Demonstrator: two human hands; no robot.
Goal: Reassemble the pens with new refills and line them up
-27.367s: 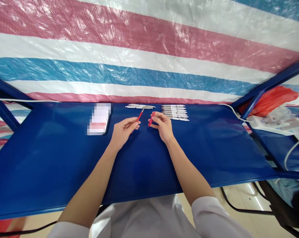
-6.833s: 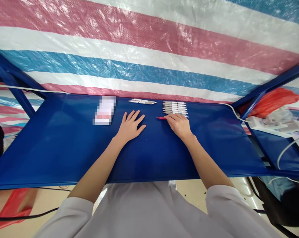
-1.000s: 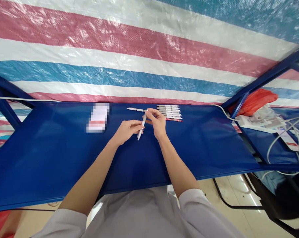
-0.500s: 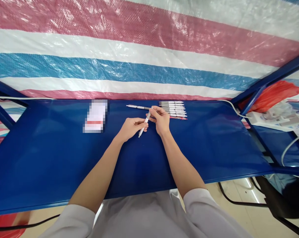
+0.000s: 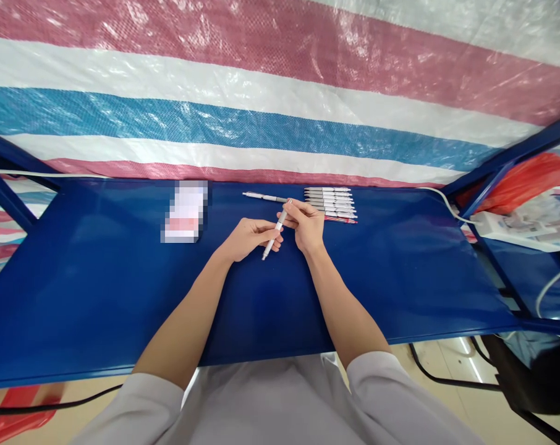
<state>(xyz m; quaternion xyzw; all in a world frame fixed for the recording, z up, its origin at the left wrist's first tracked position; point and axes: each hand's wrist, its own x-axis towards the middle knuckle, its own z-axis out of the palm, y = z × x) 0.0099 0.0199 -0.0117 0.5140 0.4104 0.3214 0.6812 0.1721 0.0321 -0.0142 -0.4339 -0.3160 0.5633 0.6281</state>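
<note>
A white pen with a grey grip slants between my two hands over the middle of the table. My left hand pinches its white barrel between thumb and fingers. At the upper, grey end, the fingertips of my right hand are closed on the same pen. Behind the hands lies another white and grey pen, its right end close to my right hand. To the right of that hand, several white and grey pens lie side by side in a row, with a red pen at the near end.
A blurred-out white and red rectangle lies at the back left of the blue table. Striped plastic sheeting hangs behind. On the right are a blue frame post, a red bag and a white cable.
The whole view has shifted slightly, so the table and pens appear a little further right. Both hands keep their hold on the pen, with almost the same pose.
</note>
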